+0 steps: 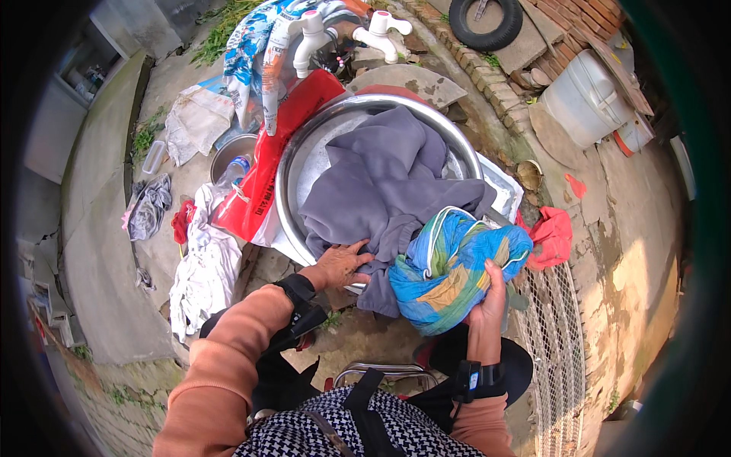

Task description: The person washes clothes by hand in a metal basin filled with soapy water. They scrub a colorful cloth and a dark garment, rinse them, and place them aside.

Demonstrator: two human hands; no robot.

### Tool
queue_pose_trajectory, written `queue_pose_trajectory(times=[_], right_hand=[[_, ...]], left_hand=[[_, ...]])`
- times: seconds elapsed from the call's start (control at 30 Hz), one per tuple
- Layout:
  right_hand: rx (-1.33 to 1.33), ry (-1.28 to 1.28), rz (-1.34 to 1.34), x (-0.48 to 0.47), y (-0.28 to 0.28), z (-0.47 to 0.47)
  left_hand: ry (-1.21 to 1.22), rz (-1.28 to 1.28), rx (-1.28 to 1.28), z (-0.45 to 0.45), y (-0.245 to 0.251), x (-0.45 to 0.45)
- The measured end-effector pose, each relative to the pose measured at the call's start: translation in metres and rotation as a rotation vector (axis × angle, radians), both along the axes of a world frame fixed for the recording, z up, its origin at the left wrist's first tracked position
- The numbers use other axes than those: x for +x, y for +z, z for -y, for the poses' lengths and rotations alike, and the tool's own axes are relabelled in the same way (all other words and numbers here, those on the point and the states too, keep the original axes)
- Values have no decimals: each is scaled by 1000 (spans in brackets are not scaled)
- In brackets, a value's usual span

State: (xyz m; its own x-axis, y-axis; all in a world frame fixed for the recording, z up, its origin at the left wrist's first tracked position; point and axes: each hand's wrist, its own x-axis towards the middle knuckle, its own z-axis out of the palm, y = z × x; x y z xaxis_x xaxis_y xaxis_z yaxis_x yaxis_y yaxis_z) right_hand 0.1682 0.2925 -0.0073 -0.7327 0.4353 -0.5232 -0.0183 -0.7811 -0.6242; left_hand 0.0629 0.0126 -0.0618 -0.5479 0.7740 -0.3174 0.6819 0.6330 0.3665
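A large round metal basin (288, 171) stands before me, with a dark grey-purple garment (365, 188) heaped in it and hanging over its near rim. My left hand (340, 265) lies on the garment at that rim, fingers spread; whether they pinch any cloth I cannot tell. In my right hand (491, 291) is a bunched blue, green and yellow cloth (451, 268) with white cord edging, held at the basin's right front rim. The thumb rests on top of the cloth, and the other fingers are mostly hidden behind it.
Two white plastic taps (313, 43) rise behind the basin. To its left are a red printed bag (274, 165), a small metal bowl (231, 151) and a white garment (208, 263). Red cloth (551, 237) and a metal mesh (554, 343) lie right, beyond them a translucent bucket (585, 100).
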Motion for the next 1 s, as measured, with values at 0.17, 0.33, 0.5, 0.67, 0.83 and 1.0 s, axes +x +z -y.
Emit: queue_pose_trajectory(times=[0.17,0.33,0.5,0.67,0.83,1.0], right_hand=[[103,44,-38,-18,15,6],[22,4,-94,-55,25,7],[30,8,-193,-98,25,7],[174,68,-186,-143,8,22],[311,138,-145,-165,-12,44],[449,232,-28,-175,-38,63]], left_hand=[[328,187,289,-1,-12,-8],[800,651,807,11,-21,-52],[1510,1124,873,13,-25,-97],[1681,1128,661,11,-44,-100],[1569,976,471,22,-73,-103],[1449,1110,946,16,-69,-98]])
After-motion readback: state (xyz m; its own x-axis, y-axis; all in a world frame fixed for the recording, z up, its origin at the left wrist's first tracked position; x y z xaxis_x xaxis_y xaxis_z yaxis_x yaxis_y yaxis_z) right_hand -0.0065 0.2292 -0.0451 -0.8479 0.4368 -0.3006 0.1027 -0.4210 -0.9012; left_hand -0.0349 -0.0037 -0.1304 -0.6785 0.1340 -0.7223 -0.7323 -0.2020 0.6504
